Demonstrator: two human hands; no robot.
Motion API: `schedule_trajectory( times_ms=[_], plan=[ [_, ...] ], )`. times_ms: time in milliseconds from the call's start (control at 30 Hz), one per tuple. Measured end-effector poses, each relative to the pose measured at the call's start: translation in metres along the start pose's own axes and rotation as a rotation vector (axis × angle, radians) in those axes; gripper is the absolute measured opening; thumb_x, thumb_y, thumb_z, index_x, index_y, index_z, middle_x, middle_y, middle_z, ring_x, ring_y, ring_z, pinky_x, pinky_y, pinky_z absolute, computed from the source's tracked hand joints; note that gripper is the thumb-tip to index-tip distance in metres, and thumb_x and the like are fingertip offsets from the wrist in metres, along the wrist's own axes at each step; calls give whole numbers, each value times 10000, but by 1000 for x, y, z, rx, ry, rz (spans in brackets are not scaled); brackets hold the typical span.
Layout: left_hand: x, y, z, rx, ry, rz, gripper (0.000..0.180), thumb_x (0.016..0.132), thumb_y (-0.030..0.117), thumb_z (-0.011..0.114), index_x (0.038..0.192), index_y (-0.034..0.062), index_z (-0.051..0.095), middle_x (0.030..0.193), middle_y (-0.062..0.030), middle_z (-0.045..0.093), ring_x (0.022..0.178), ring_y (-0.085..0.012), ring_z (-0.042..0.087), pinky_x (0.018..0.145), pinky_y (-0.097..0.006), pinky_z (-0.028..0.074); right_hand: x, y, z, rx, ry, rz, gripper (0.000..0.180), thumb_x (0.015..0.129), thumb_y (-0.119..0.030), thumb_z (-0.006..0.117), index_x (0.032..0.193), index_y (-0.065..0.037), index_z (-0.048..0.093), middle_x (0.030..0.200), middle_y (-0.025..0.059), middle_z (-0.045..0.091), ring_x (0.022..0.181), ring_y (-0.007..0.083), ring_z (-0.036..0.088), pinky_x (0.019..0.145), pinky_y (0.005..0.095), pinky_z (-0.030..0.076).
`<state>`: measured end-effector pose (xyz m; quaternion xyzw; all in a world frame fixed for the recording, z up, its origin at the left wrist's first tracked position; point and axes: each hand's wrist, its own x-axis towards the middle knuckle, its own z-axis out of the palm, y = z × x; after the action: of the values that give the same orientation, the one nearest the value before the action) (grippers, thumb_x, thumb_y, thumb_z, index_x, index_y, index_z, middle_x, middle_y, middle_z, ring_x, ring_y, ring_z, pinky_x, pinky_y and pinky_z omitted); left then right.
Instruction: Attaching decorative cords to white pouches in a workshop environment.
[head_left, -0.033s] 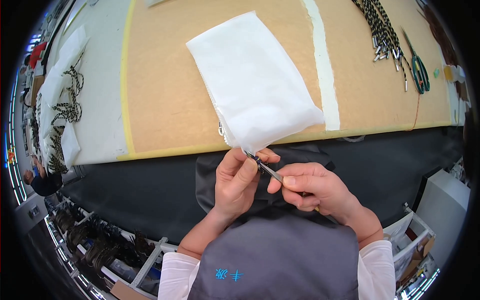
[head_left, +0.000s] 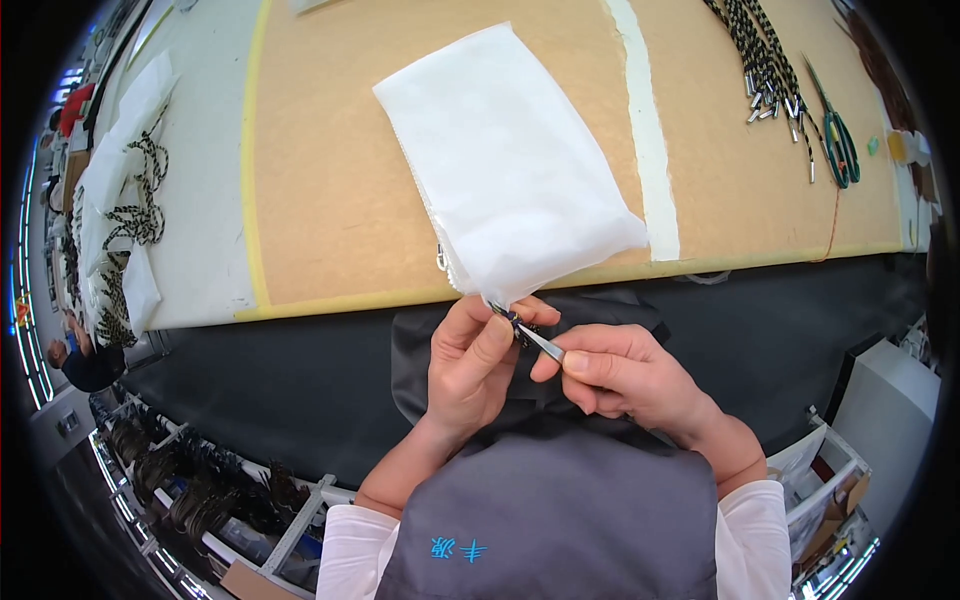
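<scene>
My left hand [head_left: 472, 355] is closed, pinching a dark cord knot [head_left: 517, 325] with small light flecks between thumb and fingers. The knot is at the lower corner of a white fabric bag [head_left: 510, 160], which lies on the table and hangs over its near edge. In my right hand [head_left: 630, 370] is a pair of silver tweezers [head_left: 543, 345], gripped between thumb and forefinger. Their pointed tip meets the knot from the right; whether it is inside a loop cannot be made out. A small metal zipper pull [head_left: 441, 258] hangs at the bag's left edge.
Green-handled scissors [head_left: 841, 150] lie at the far right beside a bundle of black-and-beige cords [head_left: 765, 70] with metal tips. More white bags [head_left: 130, 130] with cords are piled at the left. Taped brown paper [head_left: 320, 200] covers the table. Another person [head_left: 90, 365] is far left.
The tweezers have shifted slightly, and the fingers of my right hand have resettled around them. My left hand and the white bag stay nearly in place.
</scene>
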<state>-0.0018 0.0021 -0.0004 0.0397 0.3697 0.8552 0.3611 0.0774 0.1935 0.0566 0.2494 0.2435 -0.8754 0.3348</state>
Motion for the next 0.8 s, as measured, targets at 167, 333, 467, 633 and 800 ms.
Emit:
schedule_trajectory(
  times_ms=[167,333,467,633,800],
  plan=[
    [3,16,5,-97,30,-168,276,1061,208,508,1174,-13,628,1224,-197,659,1186,-321,621,987,-442,517,4,7,6,-285,67,-235,292,1061,-225,506,1204,-31,672,767,-19,579,645,18,453,555,182,335],
    [3,13,0,-114,4,-170,332,1073,239,479,1207,-30,622,1250,-211,650,1201,-330,618,1011,-450,513,2,7,7,-269,77,-219,285,1061,-217,506,1201,-35,675,760,-22,571,650,17,453,554,183,331],
    [7,14,3,-138,-8,-239,370,1081,261,460,1216,-33,639,1262,-229,645,1199,-328,620,1014,-433,509,0,2,4,-304,85,-183,283,1058,-219,510,1198,-40,680,745,-34,562,641,15,447,552,185,328],
    [9,20,0,-124,-36,-291,370,1080,257,466,1195,-40,654,1260,-255,640,1183,-313,626,1011,-427,501,3,3,4,-331,113,-206,276,1056,-220,513,1186,-47,684,729,-41,562,619,22,452,545,191,342],
    [7,16,-1,-52,-27,-235,345,1073,232,485,1176,-50,656,1252,-265,642,1165,-299,631,998,-412,502,4,9,7,-547,184,-360,250,1043,-172,524,1162,-14,676,730,-2,599,622,58,524,564,216,417]
  ],
)
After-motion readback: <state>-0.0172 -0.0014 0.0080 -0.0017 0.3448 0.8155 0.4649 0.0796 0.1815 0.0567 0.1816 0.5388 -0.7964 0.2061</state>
